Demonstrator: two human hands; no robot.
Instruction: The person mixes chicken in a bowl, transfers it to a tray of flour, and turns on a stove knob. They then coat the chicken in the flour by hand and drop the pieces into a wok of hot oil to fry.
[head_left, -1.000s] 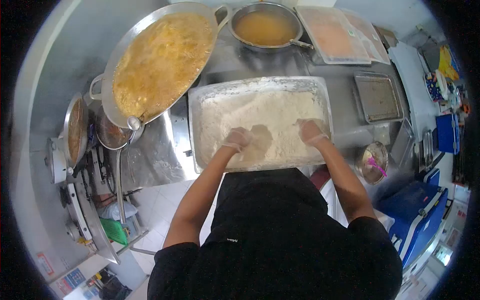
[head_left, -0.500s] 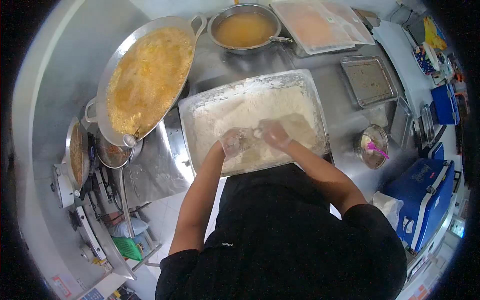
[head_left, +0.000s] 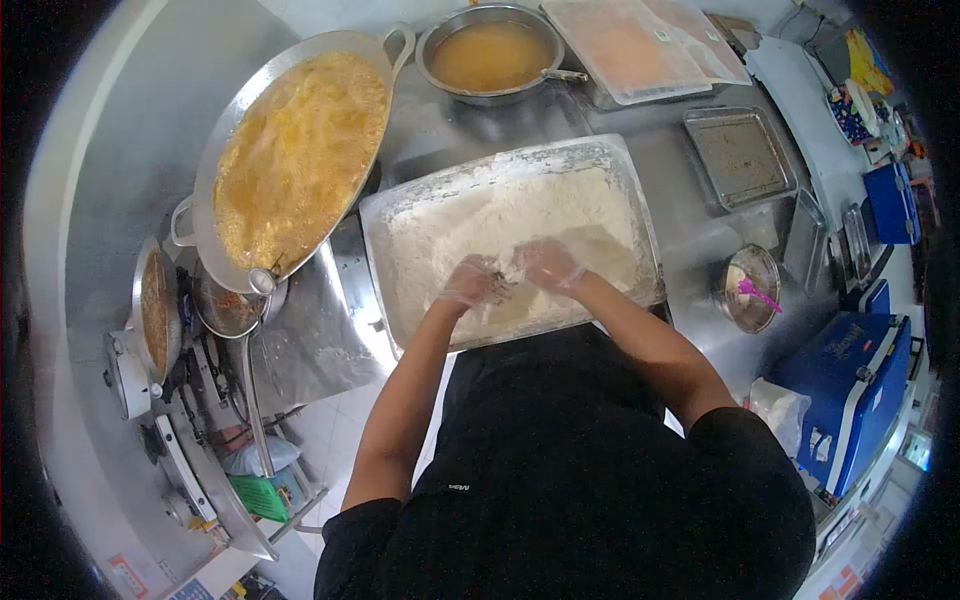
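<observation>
A wide metal tray [head_left: 385,300] holds a thick bed of pale flour [head_left: 480,215]. Over its near half, my left hand [head_left: 476,284] wears a clear, flour-dusted plastic glove, with the fingers curled inward. Facing it is my right hand [head_left: 548,266], gloved likewise and closed with the fingertips bent. A small flour-coated lump [head_left: 510,271] shows between the two hands, touched by the fingers of both. Its exact kind cannot be made out. Around the hands the flour is pushed into hollows and ridges.
A large wok of bubbling oil [head_left: 300,150] stands at the left, with a long-handled strainer [head_left: 262,282] at its near edge. Behind the tray sits a bowl of yellowish liquid [head_left: 495,55]. To the right are a shallow metal tray [head_left: 740,155], a bowl with a pink scoop [head_left: 755,290] and a blue cooler [head_left: 845,375].
Both hands have risen slightly from the flour and come closer together, the right shifting a little left. The flour-coated lump shows more plainly between them. The oil keeps bubbling.
</observation>
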